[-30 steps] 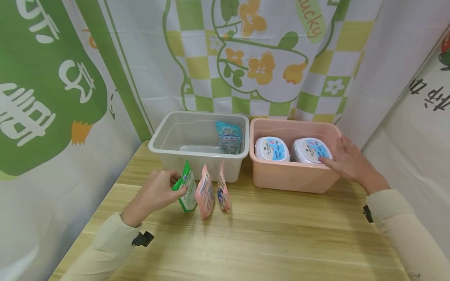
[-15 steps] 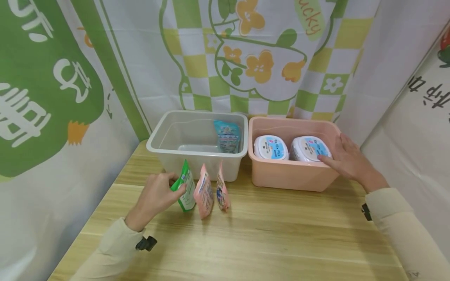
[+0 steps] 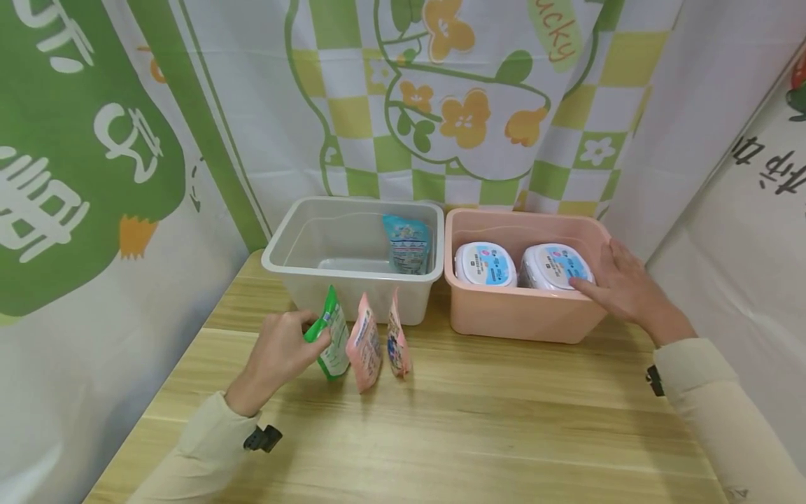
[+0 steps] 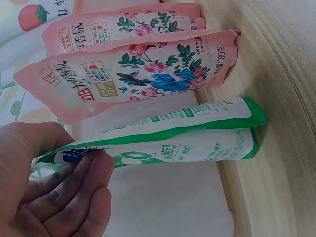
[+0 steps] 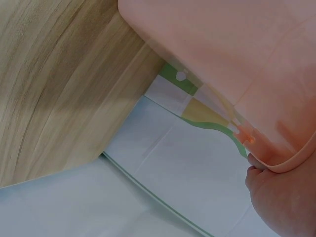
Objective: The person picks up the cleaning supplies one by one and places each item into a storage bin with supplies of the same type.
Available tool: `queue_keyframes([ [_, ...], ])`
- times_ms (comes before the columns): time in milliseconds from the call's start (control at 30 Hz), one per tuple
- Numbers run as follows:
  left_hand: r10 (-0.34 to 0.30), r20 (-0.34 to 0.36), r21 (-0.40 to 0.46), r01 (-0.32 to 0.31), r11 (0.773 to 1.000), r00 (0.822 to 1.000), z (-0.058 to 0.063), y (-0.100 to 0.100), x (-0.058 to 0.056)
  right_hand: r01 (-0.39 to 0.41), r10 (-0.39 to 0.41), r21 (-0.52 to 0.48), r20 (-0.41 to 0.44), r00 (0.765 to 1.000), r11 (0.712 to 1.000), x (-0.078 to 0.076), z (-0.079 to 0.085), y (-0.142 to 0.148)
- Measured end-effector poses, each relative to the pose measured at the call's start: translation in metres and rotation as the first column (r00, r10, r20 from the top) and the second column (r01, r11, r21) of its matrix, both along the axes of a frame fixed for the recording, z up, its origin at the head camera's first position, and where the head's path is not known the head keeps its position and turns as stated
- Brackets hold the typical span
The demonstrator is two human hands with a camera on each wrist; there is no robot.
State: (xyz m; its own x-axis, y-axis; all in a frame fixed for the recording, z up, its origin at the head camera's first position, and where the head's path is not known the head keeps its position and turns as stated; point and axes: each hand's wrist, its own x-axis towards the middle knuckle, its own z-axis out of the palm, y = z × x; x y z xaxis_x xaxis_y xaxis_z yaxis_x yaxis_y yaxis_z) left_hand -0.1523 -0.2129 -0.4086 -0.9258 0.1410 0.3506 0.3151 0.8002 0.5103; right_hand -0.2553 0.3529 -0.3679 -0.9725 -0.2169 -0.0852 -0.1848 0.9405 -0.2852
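My left hand (image 3: 273,357) pinches the upper edge of a green and white pouch (image 3: 336,346) between thumb and fingers. The pouch (image 4: 197,140) stands upright on the table. To its right stand a pink pouch (image 3: 365,350) and a second pink pouch (image 3: 397,346) with a rose print, close together. My right hand (image 3: 632,290) rests over the right front corner of the pink bin (image 3: 522,318), fingers along its outer side. Its thumb reaches over the rim to the lid of the right-hand white tub (image 3: 557,267). In the right wrist view, part of the hand (image 5: 284,195) meets the bin's rim.
Left of the pink bin, a grey bin (image 3: 352,280) holds a blue pouch (image 3: 408,245) at its right end. Another white tub (image 3: 485,264) sits inside the pink bin. Both bins stand against a printed curtain (image 3: 415,140) at the back of the wooden table (image 3: 478,420).
The head view has shifted slightly. Both hands keep their places, the left on the green and white pouch, the right on the bin's corner.
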Motion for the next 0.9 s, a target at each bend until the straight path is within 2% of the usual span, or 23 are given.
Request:
queue_keyframes([
  [367,0.005,0.004,-0.019,-0.005,1.0,1.0,0.004,-0.001,0.003,0.0,0.0,-0.001,-0.003,1.0,1.0,0.001,0.0,0.0],
  [900,-0.002,-0.063,-0.074,-0.003,0.997,0.998,0.013,-0.01,0.005,0.006,-0.006,-0.001,-0.004,1.0,1.0,0.001,0.0,0.0],
])
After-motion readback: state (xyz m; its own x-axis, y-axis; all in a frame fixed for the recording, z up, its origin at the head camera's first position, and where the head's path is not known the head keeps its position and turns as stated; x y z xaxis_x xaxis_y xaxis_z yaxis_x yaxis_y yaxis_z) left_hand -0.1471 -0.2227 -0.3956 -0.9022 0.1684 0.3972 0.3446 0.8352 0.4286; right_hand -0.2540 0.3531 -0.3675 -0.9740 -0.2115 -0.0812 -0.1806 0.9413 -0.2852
